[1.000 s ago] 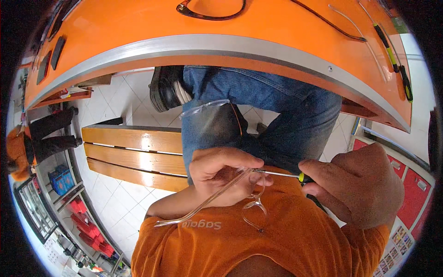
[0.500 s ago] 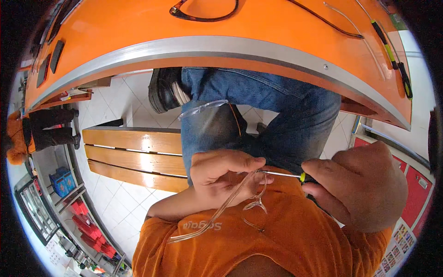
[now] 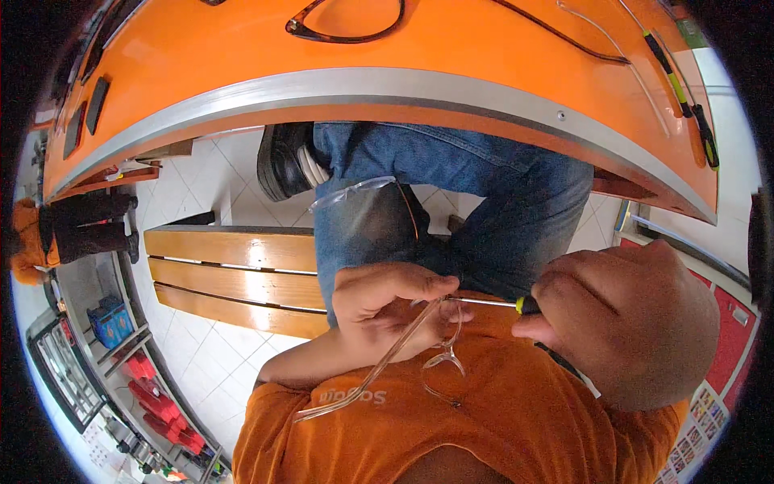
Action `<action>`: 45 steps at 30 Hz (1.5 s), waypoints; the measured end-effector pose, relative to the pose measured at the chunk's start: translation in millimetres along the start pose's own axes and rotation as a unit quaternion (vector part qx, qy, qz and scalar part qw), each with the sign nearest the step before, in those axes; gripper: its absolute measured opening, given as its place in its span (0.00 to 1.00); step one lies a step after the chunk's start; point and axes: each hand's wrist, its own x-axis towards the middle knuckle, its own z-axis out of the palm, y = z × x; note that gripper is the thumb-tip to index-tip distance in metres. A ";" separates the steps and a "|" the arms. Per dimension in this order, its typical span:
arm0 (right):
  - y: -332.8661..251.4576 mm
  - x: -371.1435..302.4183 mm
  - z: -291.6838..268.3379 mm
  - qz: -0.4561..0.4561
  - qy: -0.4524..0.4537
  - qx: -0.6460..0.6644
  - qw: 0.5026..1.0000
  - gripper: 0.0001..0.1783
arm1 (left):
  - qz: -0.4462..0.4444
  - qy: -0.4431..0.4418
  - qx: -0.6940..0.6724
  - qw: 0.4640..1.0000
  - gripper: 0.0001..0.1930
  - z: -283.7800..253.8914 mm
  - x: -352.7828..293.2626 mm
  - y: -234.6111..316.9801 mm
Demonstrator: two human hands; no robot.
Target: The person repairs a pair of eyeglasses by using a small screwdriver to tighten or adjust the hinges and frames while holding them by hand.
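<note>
My left hand (image 3: 383, 310) is closed around a clear eyeglass frame (image 3: 379, 375), pinching it near one hinge between thumb and fingers. A see-through temple slants down from there, and the bridge and a rim hang over my orange shirt. My right hand (image 3: 625, 319) grips a small screwdriver (image 3: 490, 302) with a black and yellow-green handle. Its thin metal shaft points left, with the tip at the hinge beside my left thumb. Whether the tip sits in a screw is too small to tell.
Beyond my knees, an orange table (image 3: 451, 52) with a metal edge bears a tortoiseshell frame (image 3: 347, 36), loose temples (image 3: 556, 34) and more screwdrivers (image 3: 669, 73). Clear eyewear (image 3: 355, 192) appears over my jeans. A wooden bench (image 3: 234, 270) stands left; another person (image 3: 76, 230) is farther off.
My right hand has turned and its fingers have shifted on the screwdriver handle. The screwdriver's collar sits slightly farther left. My left hand keeps its pinch on the frame.
</note>
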 end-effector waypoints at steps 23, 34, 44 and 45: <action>9.4 7.3 -6.8 -0.073 -0.017 0.031 0.997 0.21 | -0.045 0.009 -0.046 0.998 0.11 3.7 2.4 7.4; -8.1 4.3 -7.8 -0.019 0.018 -0.083 0.996 0.21 | -0.017 0.005 -0.034 0.999 0.11 3.1 4.6 5.9; -15.6 2.3 -3.0 0.063 0.034 -0.099 0.992 0.19 | -0.024 0.005 -0.012 1.000 0.11 1.5 -0.6 0.0; -13.9 2.6 -4.0 0.048 0.025 -0.105 0.993 0.18 | -0.025 0.011 -0.016 0.999 0.11 2.2 -0.9 -0.4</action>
